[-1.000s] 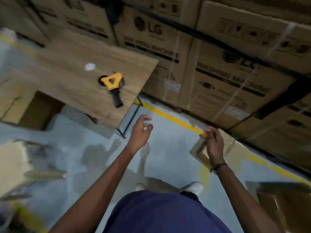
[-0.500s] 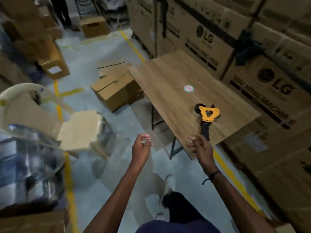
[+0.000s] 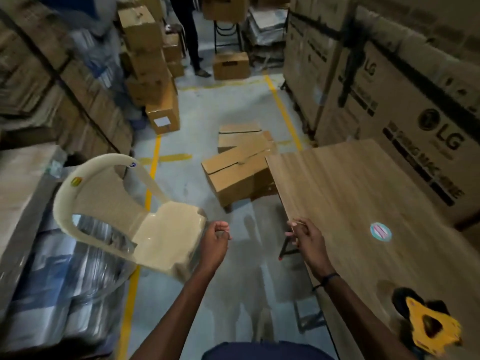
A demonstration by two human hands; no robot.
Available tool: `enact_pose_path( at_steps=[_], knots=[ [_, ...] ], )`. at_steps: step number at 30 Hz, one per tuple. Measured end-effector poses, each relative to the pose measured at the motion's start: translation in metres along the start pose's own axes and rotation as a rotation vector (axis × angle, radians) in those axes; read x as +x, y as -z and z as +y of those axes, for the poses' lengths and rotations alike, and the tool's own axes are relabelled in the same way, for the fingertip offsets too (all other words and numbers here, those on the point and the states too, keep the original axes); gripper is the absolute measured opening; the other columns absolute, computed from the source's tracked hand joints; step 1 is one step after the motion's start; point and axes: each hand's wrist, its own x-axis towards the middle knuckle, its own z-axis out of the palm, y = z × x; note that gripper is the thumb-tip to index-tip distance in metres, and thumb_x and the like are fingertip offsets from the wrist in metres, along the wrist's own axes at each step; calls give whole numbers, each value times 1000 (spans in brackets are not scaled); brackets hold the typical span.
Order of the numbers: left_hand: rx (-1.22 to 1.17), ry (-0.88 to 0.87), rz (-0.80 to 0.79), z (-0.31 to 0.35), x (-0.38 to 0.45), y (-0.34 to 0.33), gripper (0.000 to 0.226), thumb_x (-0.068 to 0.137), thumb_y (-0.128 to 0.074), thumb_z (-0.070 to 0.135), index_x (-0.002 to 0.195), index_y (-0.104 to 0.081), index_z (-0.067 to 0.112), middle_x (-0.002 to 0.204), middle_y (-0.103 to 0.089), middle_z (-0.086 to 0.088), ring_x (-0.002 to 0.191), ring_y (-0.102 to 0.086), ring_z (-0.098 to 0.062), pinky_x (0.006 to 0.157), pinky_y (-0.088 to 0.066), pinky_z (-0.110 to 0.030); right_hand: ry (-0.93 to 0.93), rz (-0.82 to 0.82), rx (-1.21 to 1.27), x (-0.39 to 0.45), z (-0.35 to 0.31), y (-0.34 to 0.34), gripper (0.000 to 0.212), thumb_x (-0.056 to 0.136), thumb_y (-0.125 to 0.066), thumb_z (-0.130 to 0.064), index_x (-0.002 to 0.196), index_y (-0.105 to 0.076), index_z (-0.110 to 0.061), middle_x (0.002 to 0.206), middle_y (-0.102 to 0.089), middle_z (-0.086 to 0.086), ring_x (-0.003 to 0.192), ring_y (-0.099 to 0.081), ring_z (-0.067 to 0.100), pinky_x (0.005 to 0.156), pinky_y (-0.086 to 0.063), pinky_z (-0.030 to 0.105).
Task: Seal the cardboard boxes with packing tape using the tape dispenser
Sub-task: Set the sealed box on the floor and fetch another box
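A yellow tape dispenser with a black handle lies on the wooden table, at the lower right of the head view. An unsealed cardboard box sits on the floor just beyond the table's far corner, with another box behind it. My left hand hangs over the floor with fingers loosely curled, holding nothing. My right hand hovers at the table's left edge, fingers loosely curled, and I see nothing in it. Both hands are well short of the boxes and the dispenser.
A beige plastic chair stands to the left of my left hand. Stacked cartons line the left side and large LG cartons the right. A person stands far down the aisle, with a small box beside them.
My view has swung left, from the LG cartons to the aisle. My right hand has left the box it touched and now hangs by the table's edge. The dispenser has not moved.
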Motion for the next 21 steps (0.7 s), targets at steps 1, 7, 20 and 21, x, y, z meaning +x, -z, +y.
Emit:
enact_pose_path(
  at_steps=[1,7,20,21],
  knots=[
    [12,7,21,4,20,2,21,96,-54,4,100,-63,23,94,-71,3,86,-72,-23,64,-54,-34,0,-31,-14,22,-7,-9,19,104,-62,-30,120,-68,-22,110,-76,3,94,-75,18,71,-60,37],
    [77,24,108,19,123,19,15,98,-57,5,103,-64,18,95,-70,4,78,-71,-14,66,-54,-36,-38,-187,-89,129,-40,-63,24,105,-59,-28,127,-65,-22,117,-72,-2,95,-74,10,75,-55,26],
    [219,191,-1,19,460,21,16,92,-60,8,105,-63,17,106,-67,0,93,-65,-29,69,-45,-32,-247,-197,-166,404,-37,-210,32,104,-59,-29,135,-55,-19,120,-69,4,109,-70,22,94,-57,45],
    [234,204,-34,20,491,17,16,92,-61,10,106,-63,17,106,-66,1,94,-65,-30,70,-45,-32,-275,-182,-167,429,-32,-221,36,102,-61,-33,135,-55,-19,120,-69,7,111,-69,25,95,-56,49]
  ],
)
